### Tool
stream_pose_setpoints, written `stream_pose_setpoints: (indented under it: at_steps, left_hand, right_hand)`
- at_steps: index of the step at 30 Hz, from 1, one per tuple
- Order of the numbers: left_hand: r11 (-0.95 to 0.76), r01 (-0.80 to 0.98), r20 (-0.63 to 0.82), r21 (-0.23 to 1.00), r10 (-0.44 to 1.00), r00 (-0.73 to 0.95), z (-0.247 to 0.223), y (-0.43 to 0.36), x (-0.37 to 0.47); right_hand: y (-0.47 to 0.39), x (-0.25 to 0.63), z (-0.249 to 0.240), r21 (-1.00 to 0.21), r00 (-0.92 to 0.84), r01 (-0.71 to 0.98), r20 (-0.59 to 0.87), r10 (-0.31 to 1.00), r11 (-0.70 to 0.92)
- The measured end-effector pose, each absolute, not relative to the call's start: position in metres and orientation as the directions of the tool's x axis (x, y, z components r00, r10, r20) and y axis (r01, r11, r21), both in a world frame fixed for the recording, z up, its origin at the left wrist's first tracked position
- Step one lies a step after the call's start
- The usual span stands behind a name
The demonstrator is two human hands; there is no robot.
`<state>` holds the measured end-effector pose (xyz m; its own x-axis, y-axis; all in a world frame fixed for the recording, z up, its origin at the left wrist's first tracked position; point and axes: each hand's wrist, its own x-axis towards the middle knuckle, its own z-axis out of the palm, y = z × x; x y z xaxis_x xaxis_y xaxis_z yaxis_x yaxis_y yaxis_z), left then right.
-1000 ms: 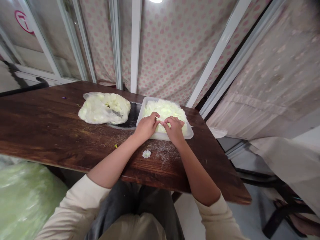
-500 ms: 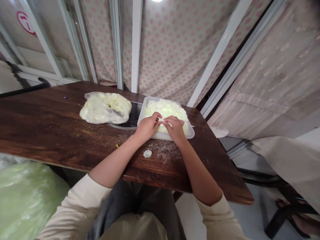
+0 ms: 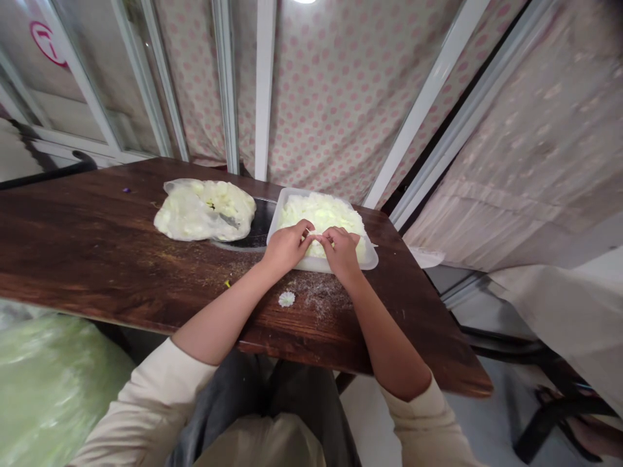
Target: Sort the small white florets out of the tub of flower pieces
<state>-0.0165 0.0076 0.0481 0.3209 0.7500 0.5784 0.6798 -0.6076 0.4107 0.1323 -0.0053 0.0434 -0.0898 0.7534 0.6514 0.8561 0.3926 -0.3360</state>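
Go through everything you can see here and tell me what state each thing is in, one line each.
tray: uncovered, heaped with pale green flowers
plastic bag: lying flat, filled with flowers
loose flower: alone on the table
left hand: fingers pinched at a flower over the tray
right hand: fingers pinched, meeting the left hand

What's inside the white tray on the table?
The white tray is heaped with pale green-white flowers. The left hand and right hand cover its near edge; its bottom is hidden.
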Motion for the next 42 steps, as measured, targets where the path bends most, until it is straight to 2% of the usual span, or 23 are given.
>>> stream_pose_setpoints:
  at_steps: [15,26,29,32,36,42]
  left_hand:
    - [-0.587,0.676,0.57,0.446,0.768,0.291,0.048,0.006,-0.016]
    - [-0.577,0.66,0.563,0.481,0.78,0.271,0.048,0.005,-0.015]
    - [-0.608,0.595,0.572,0.525,0.77,0.282,0.049,0.006,-0.016]
    - [-0.679,0.494,0.582,0.544,0.729,0.361,0.049,0.007,-0.019]
    - [-0.72,0.387,0.582,0.576,0.694,0.423,0.048,0.01,-0.021]
    - [-0.726,0.225,0.573,0.65,0.662,0.483,0.053,0.008,-0.022]
  right_hand:
    - [-0.004,0.132,0.043,-0.369,-0.042,0.851,0.66,0.75,0.373]
    - [-0.004,0.134,0.046,-0.468,-0.071,0.747,0.649,0.757,0.472]
    - [-0.004,0.135,0.048,-0.571,-0.064,0.655,0.611,0.789,0.495]
    - [-0.004,0.137,0.05,-0.654,-0.105,0.533,0.578,0.809,0.537]
    - [-0.004,0.139,0.05,-0.676,-0.171,0.451,0.575,0.8,0.583]
    - [-0.006,0.142,0.053,-0.723,-0.152,0.378,0.568,0.809,0.578]
